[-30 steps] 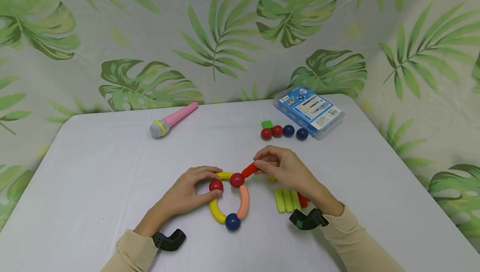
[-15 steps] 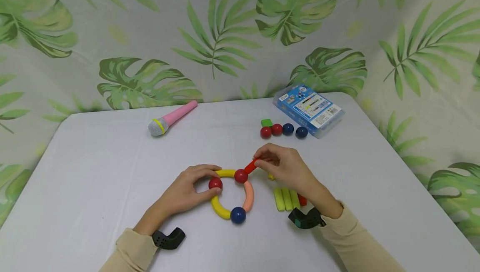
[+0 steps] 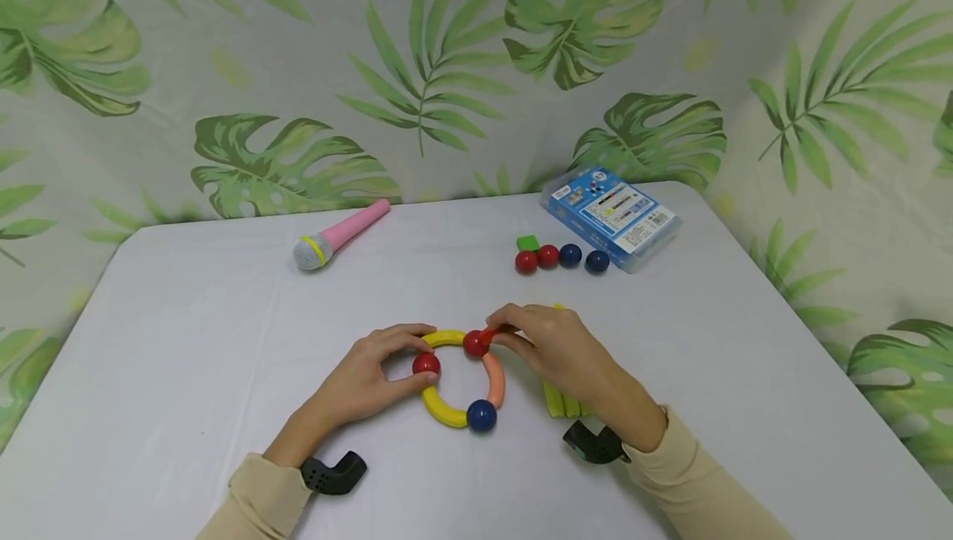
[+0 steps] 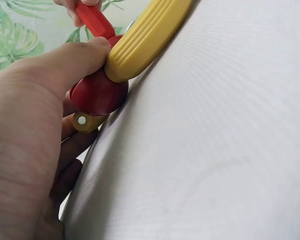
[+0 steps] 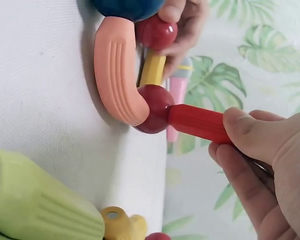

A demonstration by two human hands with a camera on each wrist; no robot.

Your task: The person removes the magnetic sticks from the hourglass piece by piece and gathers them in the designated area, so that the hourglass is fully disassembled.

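Forming a closed ring just below the centre of the head view, two yellow curved rods (image 3: 444, 409), a salmon curved rod (image 3: 495, 380), two glossy red balls (image 3: 427, 365) and a glossy dark-blue ball (image 3: 481, 416) lie on the white-covered tabletop (image 3: 186, 341). On the ring's left side, the left hand (image 3: 368, 375) has its grip closed about one red ball, thumb in front, fingers behind. The right hand (image 3: 562, 350), right of centre, pinches a straight red rod (image 3: 486, 336) against the ring's other red ball. Lime-yellow rods (image 3: 554, 401) lie partly hidden below that hand. A pink toy microphone with a grey head (image 3: 353, 227) rests at upper left; at upper right, a blue-labelled clear plastic box (image 3: 614, 213) lies near a row of loose red and blue balls (image 3: 548, 256) and a flat green piece (image 3: 527, 243).

In the left wrist view, the thumb presses at the red ball left of centre, where one yellow rod meets it and runs to the top edge.

In the right wrist view, thumb and fingers clamp the straight red rod right of centre; its far end touches the red ball mid-frame, which the salmon rod links to the blue ball at the top edge.
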